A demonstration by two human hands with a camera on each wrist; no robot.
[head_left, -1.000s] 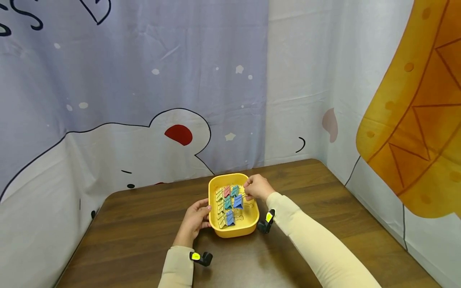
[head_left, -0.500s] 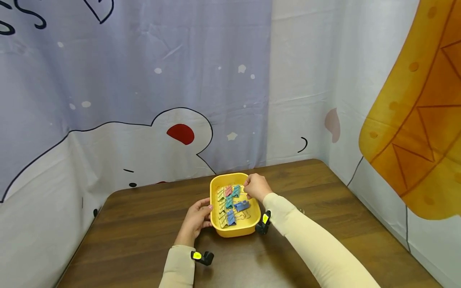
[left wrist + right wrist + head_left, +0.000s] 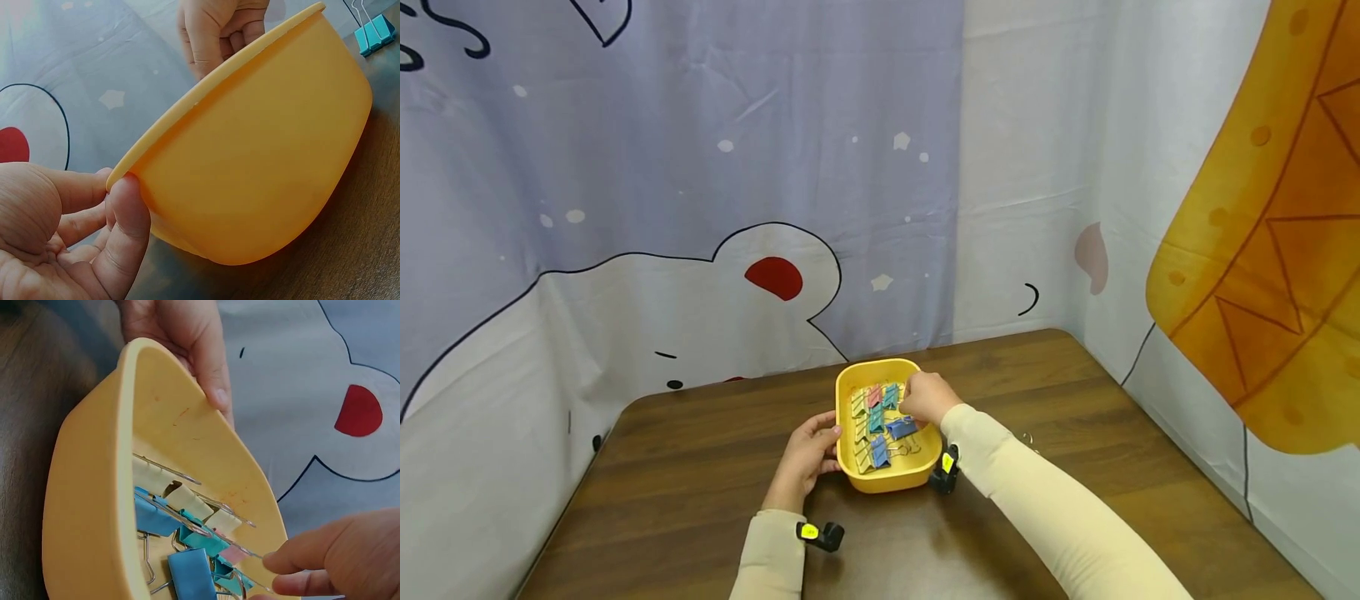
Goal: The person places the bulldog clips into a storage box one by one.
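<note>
A yellow plastic basket (image 3: pixel 895 483) stands on the table, and my left hand (image 3: pixel 807 454) grips its left rim, the thumb on one side and fingers on the other. Binder clips lie inside in rough rows: pale yellow clips (image 3: pixel 863 457) along the left, a pink clip (image 3: pixel 875 396), teal clips (image 3: pixel 876 418) and blue clips (image 3: pixel 879 452). My right hand (image 3: pixel 928 398) reaches over the right rim. In the right wrist view its fingertips (image 3: pixel 272 562) are at the wire handles by the askew blue clip (image 3: pixel 190 575); whether they pinch one cannot be told.
A teal binder clip (image 3: pixel 375 34) sits on the wooden table (image 3: pixel 700 475) right of the basket; in the head view my right sleeve (image 3: pixel 1037 492) mostly hides it. A printed curtain (image 3: pixel 880 167) hangs behind the table.
The blue clip under my right hand has turned askew and settled flatter. The right hand first drew off slightly, then moved left and deeper over the basket. My left hand keeps its grip.
</note>
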